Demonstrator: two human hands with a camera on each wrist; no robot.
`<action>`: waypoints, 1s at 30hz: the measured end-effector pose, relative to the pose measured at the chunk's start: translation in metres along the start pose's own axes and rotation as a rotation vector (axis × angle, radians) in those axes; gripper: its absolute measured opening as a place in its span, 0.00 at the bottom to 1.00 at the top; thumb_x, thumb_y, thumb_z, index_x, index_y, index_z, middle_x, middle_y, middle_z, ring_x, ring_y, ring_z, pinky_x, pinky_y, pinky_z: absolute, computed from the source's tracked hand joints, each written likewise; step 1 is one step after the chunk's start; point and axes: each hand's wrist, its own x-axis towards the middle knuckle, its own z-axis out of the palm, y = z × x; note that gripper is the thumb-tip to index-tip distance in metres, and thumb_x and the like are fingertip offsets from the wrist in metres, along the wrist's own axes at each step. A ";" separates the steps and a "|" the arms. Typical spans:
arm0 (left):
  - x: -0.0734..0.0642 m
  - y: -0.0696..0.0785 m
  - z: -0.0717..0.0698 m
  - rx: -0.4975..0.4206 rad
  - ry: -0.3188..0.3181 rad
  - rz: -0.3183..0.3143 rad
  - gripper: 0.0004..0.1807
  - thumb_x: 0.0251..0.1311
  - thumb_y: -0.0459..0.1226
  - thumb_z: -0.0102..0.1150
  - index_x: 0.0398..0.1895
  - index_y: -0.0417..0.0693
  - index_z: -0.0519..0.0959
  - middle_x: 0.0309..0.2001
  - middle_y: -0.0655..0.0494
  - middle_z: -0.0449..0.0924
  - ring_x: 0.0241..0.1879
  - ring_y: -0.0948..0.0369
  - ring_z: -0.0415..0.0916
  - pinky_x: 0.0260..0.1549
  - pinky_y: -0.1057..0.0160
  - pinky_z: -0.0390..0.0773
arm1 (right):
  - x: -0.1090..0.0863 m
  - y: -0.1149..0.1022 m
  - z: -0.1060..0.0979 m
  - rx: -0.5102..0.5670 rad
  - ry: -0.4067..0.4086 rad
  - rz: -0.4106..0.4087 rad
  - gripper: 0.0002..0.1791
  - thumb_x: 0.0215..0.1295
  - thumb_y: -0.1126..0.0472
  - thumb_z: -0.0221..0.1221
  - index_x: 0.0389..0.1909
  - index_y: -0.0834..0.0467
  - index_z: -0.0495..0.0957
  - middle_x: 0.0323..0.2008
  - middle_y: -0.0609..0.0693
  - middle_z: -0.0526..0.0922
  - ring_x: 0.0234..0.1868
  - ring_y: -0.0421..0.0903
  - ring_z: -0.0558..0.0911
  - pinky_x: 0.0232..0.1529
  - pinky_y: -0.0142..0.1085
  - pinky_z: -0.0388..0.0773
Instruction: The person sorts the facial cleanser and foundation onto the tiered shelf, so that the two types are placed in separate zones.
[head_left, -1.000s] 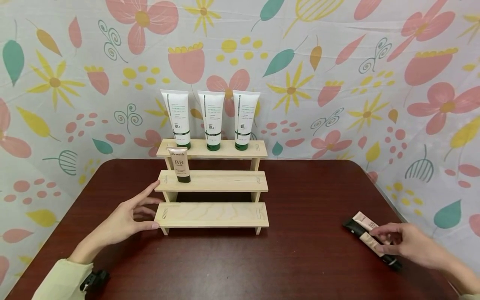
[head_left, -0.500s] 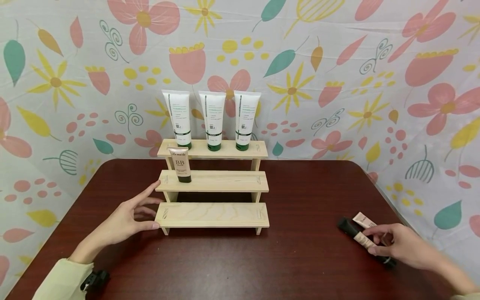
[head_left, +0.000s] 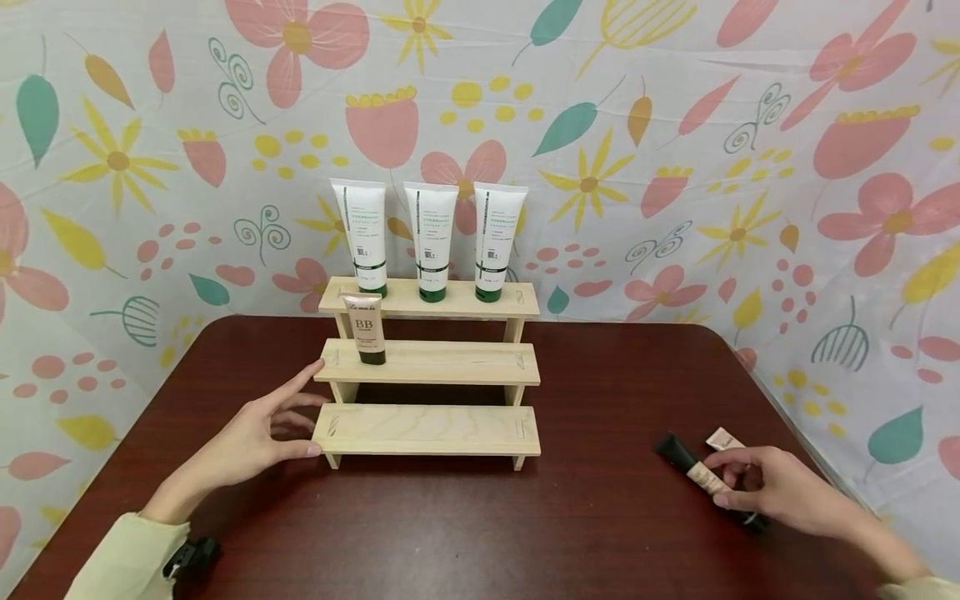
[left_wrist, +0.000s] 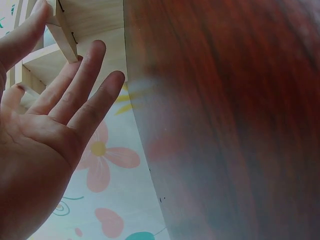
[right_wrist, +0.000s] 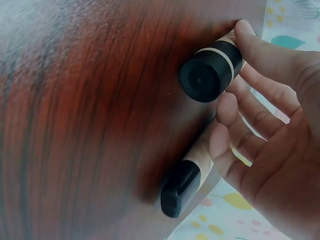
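A three-step wooden stand is on the table; my left hand rests at its left side, index fingertip on the middle step, thumb at the lowest. In the left wrist view the fingers are extended beside the wood. My right hand pinches a slim black-ended tube with a beige label between thumb and fingers. The right wrist view shows its round black cap. Beside it a beige BB cream tube lies on the table, partly hidden by the hand, its black cap near my fingers.
Three white tubes with green caps stand upright on the top step. One beige BB cream tube is upright on the middle step, at left. A floral cloth hangs behind the dark table.
My right hand has moved left with the black-ended tube, away from the lying BB cream tube. The left hand has stayed at the stand. The head view has shifted slightly.
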 end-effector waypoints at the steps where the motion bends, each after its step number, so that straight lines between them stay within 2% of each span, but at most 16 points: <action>1: 0.000 0.000 0.000 0.000 -0.001 -0.002 0.60 0.56 0.34 0.81 0.87 0.62 0.52 0.60 0.42 0.81 0.46 0.58 0.86 0.47 0.55 0.85 | 0.001 0.000 0.000 0.005 -0.006 -0.002 0.17 0.60 0.68 0.75 0.49 0.64 0.84 0.32 0.40 0.79 0.25 0.37 0.76 0.24 0.31 0.71; 12: 0.000 0.001 0.000 -0.004 -0.002 0.001 0.61 0.55 0.34 0.82 0.87 0.61 0.52 0.60 0.43 0.81 0.46 0.58 0.86 0.47 0.55 0.85 | 0.009 -0.003 0.003 0.046 -0.074 -0.001 0.20 0.66 0.67 0.71 0.56 0.70 0.80 0.36 0.41 0.81 0.27 0.38 0.79 0.27 0.33 0.75; 20: 0.000 0.001 0.000 0.002 -0.003 -0.011 0.61 0.55 0.34 0.82 0.87 0.62 0.52 0.60 0.43 0.82 0.46 0.58 0.86 0.47 0.56 0.85 | 0.013 -0.004 0.001 0.112 -0.140 -0.015 0.17 0.70 0.71 0.66 0.57 0.73 0.79 0.36 0.44 0.82 0.28 0.42 0.81 0.27 0.33 0.77; 23: 0.000 0.001 -0.001 0.003 -0.004 -0.013 0.61 0.56 0.34 0.81 0.87 0.63 0.52 0.60 0.43 0.81 0.46 0.58 0.86 0.48 0.57 0.85 | 0.015 -0.006 -0.001 0.139 -0.172 0.008 0.17 0.72 0.70 0.65 0.58 0.73 0.79 0.36 0.45 0.83 0.28 0.42 0.81 0.27 0.33 0.77; 30: 0.000 0.000 0.000 0.001 -0.003 -0.006 0.61 0.55 0.34 0.81 0.87 0.62 0.52 0.60 0.43 0.82 0.46 0.58 0.86 0.48 0.57 0.85 | 0.015 -0.006 -0.004 0.166 -0.242 0.106 0.20 0.74 0.67 0.64 0.60 0.76 0.78 0.37 0.45 0.87 0.30 0.36 0.81 0.27 0.33 0.76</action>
